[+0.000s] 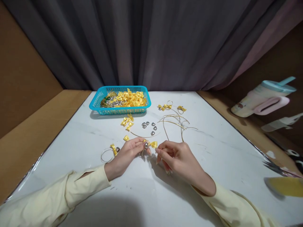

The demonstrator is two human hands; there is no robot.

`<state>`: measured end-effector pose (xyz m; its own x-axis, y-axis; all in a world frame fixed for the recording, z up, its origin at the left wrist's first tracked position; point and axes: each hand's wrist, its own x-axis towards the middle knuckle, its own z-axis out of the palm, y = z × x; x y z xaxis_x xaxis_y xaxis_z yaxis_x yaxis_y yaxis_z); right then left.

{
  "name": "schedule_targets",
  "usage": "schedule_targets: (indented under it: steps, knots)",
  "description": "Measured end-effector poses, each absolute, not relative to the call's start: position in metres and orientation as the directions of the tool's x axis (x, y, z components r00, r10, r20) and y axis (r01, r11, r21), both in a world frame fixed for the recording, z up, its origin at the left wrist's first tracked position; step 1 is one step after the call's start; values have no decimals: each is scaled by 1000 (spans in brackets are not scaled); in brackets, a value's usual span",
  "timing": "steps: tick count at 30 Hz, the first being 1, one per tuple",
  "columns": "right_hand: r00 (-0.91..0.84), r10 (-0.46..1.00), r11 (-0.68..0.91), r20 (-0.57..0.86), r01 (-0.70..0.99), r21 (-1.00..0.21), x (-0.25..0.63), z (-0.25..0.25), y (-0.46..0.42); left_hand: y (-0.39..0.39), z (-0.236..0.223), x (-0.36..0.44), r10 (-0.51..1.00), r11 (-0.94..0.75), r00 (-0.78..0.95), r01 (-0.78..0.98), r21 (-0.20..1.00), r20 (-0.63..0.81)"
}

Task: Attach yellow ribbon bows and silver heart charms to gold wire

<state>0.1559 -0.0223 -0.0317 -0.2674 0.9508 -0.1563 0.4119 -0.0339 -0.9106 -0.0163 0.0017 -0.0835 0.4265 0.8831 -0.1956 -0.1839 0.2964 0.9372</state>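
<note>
My left hand is closed, pinching a small silver bell and a yellow ribbon bow between thumb and fingertips. A thin wire loop seems to hang below them, partly hidden by the fingers. At the bow's right edge, my right hand has its thumb and forefinger pressed together on the ribbon. Left of my left hand lies a wire ring with a yellow bow and bell on it. Beyond my hands rest several loose silver bells, loose yellow bows and one gold wire.
A blue basket at the back holds bows, bells and wires. Gold wires lie at right, with bow-trimmed rings behind. Along the right side are a handled tumbler, a whitish tool, scissors and a yellow object.
</note>
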Motion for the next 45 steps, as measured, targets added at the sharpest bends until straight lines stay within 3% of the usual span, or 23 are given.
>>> schedule_targets:
  steps: [45]
  knots:
    - [-249, 949, -84, -192, 389, -917, 152, -37, -24, 0, -87, -14, 895, 264, 413, -188, 946, -168]
